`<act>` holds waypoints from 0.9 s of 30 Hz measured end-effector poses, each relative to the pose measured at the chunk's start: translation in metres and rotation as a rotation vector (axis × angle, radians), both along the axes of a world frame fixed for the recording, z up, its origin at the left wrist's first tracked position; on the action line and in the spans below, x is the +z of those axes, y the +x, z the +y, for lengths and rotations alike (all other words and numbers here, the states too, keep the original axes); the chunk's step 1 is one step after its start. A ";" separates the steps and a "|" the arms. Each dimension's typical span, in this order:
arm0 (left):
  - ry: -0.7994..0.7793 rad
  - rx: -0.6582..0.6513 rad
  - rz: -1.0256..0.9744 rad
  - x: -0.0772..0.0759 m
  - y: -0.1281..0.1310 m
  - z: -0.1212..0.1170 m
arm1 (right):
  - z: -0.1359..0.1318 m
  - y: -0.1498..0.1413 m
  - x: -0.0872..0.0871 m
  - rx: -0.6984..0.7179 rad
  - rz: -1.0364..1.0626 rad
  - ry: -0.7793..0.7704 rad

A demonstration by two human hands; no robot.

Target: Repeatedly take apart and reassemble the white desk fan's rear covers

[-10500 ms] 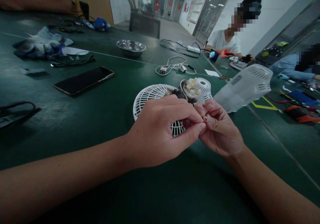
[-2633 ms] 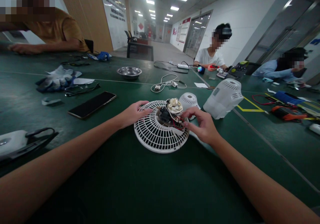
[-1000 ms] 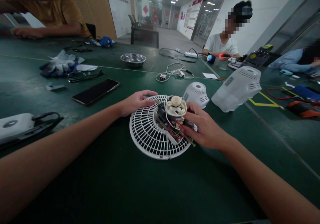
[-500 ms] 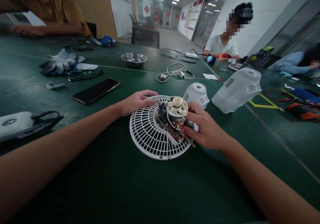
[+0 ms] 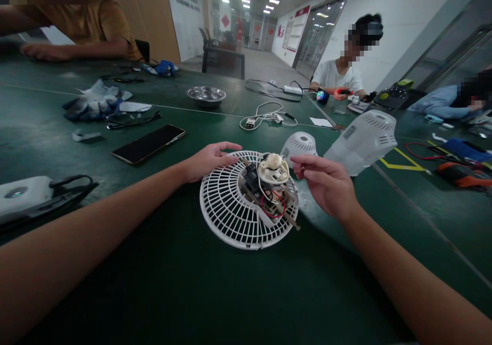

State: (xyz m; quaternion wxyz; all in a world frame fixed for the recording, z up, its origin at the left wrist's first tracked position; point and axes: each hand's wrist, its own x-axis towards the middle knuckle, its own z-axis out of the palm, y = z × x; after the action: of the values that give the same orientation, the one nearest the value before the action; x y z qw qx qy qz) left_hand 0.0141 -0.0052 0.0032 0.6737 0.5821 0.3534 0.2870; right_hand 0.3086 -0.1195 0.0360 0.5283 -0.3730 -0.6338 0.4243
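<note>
A round white fan grille (image 5: 221, 206) lies on the table in front of me. On its hub sits a fan motor assembly (image 5: 251, 178), with a cream plastic gear housing (image 5: 273, 168) on top and red, white and black wires. My left hand (image 5: 203, 161) grips the grille's far-left rim, thumb over the ribs and index finger along the outer edge. To the right of the motor, my right hand (image 5: 326, 181) hovers open with nothing in it, its fingers partly bent. Just beyond that hand stand a small white plastic housing (image 5: 300, 144) and a larger translucent white housing (image 5: 361, 140).
A phone (image 5: 149, 143), gloves (image 5: 94, 101) and a metal bowl (image 5: 206, 95) lie toward the left and back. A coiled white cable (image 5: 265, 118) is farther ahead. An orange-and-black tool (image 5: 463, 175) lies at right. Other people sit around the table.
My right hand has let go of the motor assembly and drawn back to the right, its fingers loosening. My left hand stays at the grille's rim.
</note>
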 end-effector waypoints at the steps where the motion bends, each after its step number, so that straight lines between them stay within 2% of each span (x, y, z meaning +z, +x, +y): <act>1: -0.005 0.005 -0.014 -0.001 0.000 0.000 | 0.002 0.001 0.000 -0.022 0.109 -0.071; 3: -0.008 0.022 -0.031 -0.001 0.000 0.001 | 0.005 0.003 0.002 -0.045 0.258 -0.186; 6: -0.002 0.085 -0.020 -0.002 0.001 0.003 | 0.007 0.002 0.005 -0.050 0.353 -0.286; 9: -0.011 0.175 -0.017 -0.003 0.002 0.002 | 0.008 0.002 0.004 -0.085 0.361 -0.295; 11: -0.007 0.230 -0.035 -0.004 0.005 0.002 | 0.011 0.004 -0.001 -0.148 0.326 -0.239; 14: 0.022 0.317 -0.047 -0.007 0.010 0.000 | 0.020 0.015 -0.011 -0.348 0.161 -0.064; 18: 0.057 0.423 -0.006 -0.008 0.015 -0.002 | 0.037 0.043 -0.026 -0.744 -0.256 0.161; 20: 0.069 0.430 0.015 -0.008 0.016 -0.003 | 0.044 0.056 -0.032 -0.857 -0.418 0.208; 22: 0.079 0.413 0.032 -0.008 0.016 -0.004 | 0.050 0.063 -0.038 -0.867 -0.524 0.189; 27: 0.099 0.371 0.033 -0.006 0.013 -0.006 | 0.057 0.063 -0.046 -0.628 -0.670 0.076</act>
State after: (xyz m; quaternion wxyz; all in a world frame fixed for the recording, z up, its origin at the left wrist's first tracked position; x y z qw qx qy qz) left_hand 0.0274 -0.0107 -0.0029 0.5738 0.5440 0.4513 0.4136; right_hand 0.3720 -0.0624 -0.0104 0.4104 -0.6441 -0.6411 0.0762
